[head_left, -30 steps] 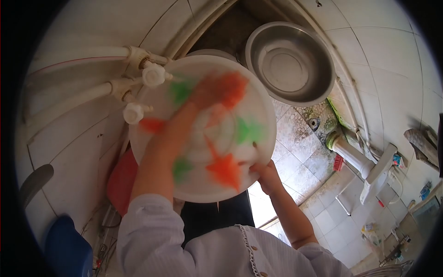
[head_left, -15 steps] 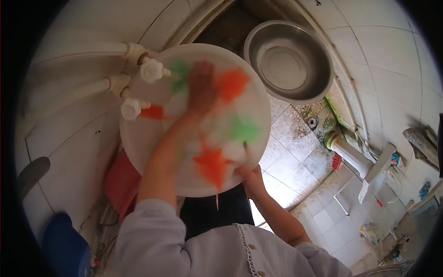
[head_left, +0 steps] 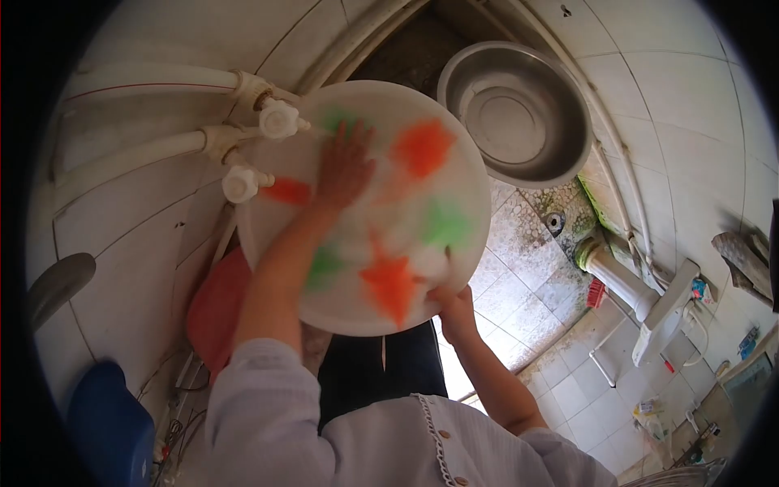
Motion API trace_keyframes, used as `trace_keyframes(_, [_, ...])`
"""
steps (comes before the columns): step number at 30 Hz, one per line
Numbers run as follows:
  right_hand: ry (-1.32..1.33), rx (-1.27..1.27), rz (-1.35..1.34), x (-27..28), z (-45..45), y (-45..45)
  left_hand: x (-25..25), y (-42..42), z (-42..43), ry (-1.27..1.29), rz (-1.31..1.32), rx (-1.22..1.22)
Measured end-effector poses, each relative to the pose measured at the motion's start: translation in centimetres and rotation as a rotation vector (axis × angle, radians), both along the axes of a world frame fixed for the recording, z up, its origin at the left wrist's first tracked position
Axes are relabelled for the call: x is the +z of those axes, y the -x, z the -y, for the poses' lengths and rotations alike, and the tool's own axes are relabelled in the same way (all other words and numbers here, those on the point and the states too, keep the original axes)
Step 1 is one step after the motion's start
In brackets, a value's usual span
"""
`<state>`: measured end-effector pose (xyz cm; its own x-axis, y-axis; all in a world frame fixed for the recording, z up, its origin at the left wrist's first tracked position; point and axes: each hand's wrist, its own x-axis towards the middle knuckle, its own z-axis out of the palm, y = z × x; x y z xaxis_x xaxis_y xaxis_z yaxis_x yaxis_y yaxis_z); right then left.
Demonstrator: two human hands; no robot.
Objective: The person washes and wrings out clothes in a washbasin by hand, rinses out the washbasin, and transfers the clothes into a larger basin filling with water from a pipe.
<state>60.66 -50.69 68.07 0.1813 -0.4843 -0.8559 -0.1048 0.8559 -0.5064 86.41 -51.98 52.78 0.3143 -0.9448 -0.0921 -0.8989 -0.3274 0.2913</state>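
Holding white basin (head_left: 466, 183) beside the taps (head_left: 278, 119), forward and left from right grip (head_left: 454, 312), curled on its near-right rim; having left grip (head_left: 345, 169) spread wide over its far-left inside.

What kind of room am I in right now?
Probably a bathroom or washroom: there's a floor drain, a pedestal sink, and two taps on wall pipes.

White plastic valves (head_left: 280, 119) obstruct left of left hand (head_left: 345, 169); round silver metal basin (head_left: 507, 122) ahead, rightward. Open room above pale tiled floor (head_left: 507, 296), right of right hand (head_left: 454, 314).
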Motion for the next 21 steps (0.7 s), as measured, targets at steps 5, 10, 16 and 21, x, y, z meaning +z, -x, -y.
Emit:
trace_keyframes(5, [-0.019,0.078,0.052,-0.7,0.4,-0.2,0.8,11.6,0.7,0.002,-0.486,-0.169])
trace_keyframes(10, [0.184,0.039,-0.081,-1.9,2.0,1.7,6.3,7.4,-7.1,-0.448,-1.206,-0.555])
trace_keyframes(16, [0.040,0.082,-0.044,-1.0,0.7,1.5,-1.4,-1.1,-4.7,0.062,-0.116,-0.186])
trace_keyframes(21, [-0.103,0.064,0.054,0.3,0.4,0.4,-4.2,1.5,0.4,0.230,-0.253,-0.345])
